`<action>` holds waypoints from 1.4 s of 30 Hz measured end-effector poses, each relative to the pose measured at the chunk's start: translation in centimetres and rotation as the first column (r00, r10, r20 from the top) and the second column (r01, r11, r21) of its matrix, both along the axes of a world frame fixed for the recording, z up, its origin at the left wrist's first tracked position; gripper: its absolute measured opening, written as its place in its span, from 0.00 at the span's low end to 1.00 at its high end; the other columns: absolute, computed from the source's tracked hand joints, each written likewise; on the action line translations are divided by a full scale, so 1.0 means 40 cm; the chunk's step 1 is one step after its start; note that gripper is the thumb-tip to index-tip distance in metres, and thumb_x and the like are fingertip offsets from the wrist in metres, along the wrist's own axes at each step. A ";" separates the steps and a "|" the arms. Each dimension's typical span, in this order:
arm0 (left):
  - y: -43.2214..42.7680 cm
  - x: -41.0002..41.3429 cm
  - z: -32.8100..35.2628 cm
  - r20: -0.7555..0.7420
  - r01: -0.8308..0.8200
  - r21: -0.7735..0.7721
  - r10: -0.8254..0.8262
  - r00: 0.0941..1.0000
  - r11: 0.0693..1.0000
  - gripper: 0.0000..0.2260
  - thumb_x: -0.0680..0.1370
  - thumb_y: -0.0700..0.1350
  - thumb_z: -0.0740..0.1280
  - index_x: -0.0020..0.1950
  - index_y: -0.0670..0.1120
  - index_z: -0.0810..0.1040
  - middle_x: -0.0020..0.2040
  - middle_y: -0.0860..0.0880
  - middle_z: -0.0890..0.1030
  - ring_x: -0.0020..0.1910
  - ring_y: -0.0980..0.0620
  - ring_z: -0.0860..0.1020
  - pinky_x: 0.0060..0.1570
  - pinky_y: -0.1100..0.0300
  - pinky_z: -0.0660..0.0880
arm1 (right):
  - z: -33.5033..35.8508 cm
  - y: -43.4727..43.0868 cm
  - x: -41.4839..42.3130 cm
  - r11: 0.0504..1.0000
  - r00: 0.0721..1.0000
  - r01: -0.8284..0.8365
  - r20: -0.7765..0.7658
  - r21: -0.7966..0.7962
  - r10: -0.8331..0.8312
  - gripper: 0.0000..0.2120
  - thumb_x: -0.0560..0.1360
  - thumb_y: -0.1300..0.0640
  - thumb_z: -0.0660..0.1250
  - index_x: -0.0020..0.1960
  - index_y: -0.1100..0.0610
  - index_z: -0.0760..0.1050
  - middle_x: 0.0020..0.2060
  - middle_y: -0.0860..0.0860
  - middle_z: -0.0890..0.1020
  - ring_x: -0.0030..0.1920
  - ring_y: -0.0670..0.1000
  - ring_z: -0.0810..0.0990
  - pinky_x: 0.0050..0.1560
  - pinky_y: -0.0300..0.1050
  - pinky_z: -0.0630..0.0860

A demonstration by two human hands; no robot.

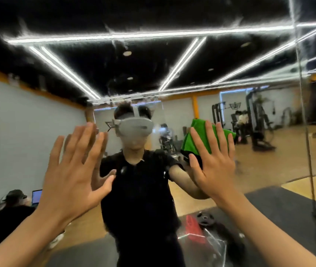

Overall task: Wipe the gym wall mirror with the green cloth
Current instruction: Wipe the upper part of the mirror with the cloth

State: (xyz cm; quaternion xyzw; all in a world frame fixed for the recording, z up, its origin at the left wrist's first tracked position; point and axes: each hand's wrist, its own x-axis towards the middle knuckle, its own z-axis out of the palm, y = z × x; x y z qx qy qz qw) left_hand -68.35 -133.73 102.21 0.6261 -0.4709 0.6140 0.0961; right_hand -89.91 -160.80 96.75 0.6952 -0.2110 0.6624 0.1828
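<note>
The gym wall mirror (191, 78) fills the head view and reflects me and the room. My right hand (214, 160) lies flat with straight, spread fingers on the green cloth (195, 135), pressing it against the glass at about head height, right of my reflection. The cloth is bunched, with a dark edge at its lower left. My left hand (72, 170) is raised in front of the mirror with fingers spread and straight, holding nothing; whether it touches the glass is unclear.
A vertical seam (305, 120) between mirror panels runs down the right side. The reflection shows gym machines (257, 120) at the back, weight plates (205, 218) and a red object (192, 226) on the floor, and a seated person (9, 214) with a laptop at lower left.
</note>
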 end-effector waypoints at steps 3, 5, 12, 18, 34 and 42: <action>0.050 0.065 -0.005 -0.053 -0.092 -0.011 0.091 0.994 0.996 0.46 0.76 0.67 0.57 0.86 0.40 0.54 0.87 0.42 0.50 0.86 0.40 0.48 0.82 0.33 0.46 | 0.002 -0.001 -0.007 0.999 0.999 0.039 -0.031 -0.005 -0.040 0.29 0.83 0.43 0.55 0.83 0.48 0.61 0.84 0.56 0.58 0.84 0.60 0.53 0.81 0.68 0.53; 0.074 0.090 0.002 -0.067 -0.111 0.004 0.111 0.992 0.994 0.47 0.76 0.69 0.56 0.86 0.40 0.52 0.87 0.42 0.49 0.86 0.40 0.47 0.81 0.31 0.47 | 0.003 -0.003 -0.016 0.998 0.996 0.057 -0.074 0.002 -0.056 0.29 0.84 0.43 0.53 0.84 0.48 0.58 0.84 0.55 0.56 0.84 0.59 0.51 0.81 0.68 0.52; 0.085 0.126 0.001 -0.043 -0.023 -0.052 0.021 0.999 0.998 0.46 0.77 0.69 0.57 0.86 0.40 0.55 0.87 0.43 0.52 0.86 0.41 0.51 0.82 0.34 0.50 | 0.023 0.102 0.108 0.828 0.902 -0.074 0.391 0.556 -0.182 0.31 0.84 0.41 0.44 0.86 0.46 0.49 0.85 0.52 0.49 0.85 0.59 0.47 0.80 0.70 0.49; 0.092 0.147 -0.003 -0.024 0.020 -0.061 -0.021 0.999 0.998 0.40 0.81 0.65 0.53 0.87 0.42 0.53 0.87 0.44 0.50 0.86 0.42 0.50 0.82 0.36 0.48 | -0.043 0.354 0.288 0.987 0.998 0.024 -0.056 0.159 -0.016 0.30 0.86 0.42 0.48 0.85 0.50 0.54 0.85 0.54 0.50 0.84 0.61 0.46 0.81 0.68 0.47; 0.083 0.155 -0.012 -0.013 -0.004 -0.083 0.003 1.000 0.997 0.38 0.84 0.63 0.53 0.87 0.42 0.52 0.87 0.43 0.50 0.86 0.41 0.51 0.81 0.33 0.53 | 0.108 0.347 0.290 0.988 0.999 0.019 -0.045 0.153 -0.012 0.30 0.86 0.43 0.45 0.86 0.51 0.47 0.85 0.54 0.44 0.85 0.58 0.40 0.83 0.62 0.42; 0.066 0.159 -0.017 -0.017 0.016 -0.116 -0.018 1.000 0.993 0.39 0.84 0.65 0.54 0.87 0.42 0.52 0.87 0.43 0.51 0.86 0.40 0.51 0.80 0.32 0.53 | 0.146 0.089 0.049 0.954 0.994 0.066 0.060 0.294 -0.087 0.31 0.86 0.42 0.45 0.86 0.50 0.45 0.85 0.54 0.45 0.84 0.55 0.40 0.82 0.65 0.46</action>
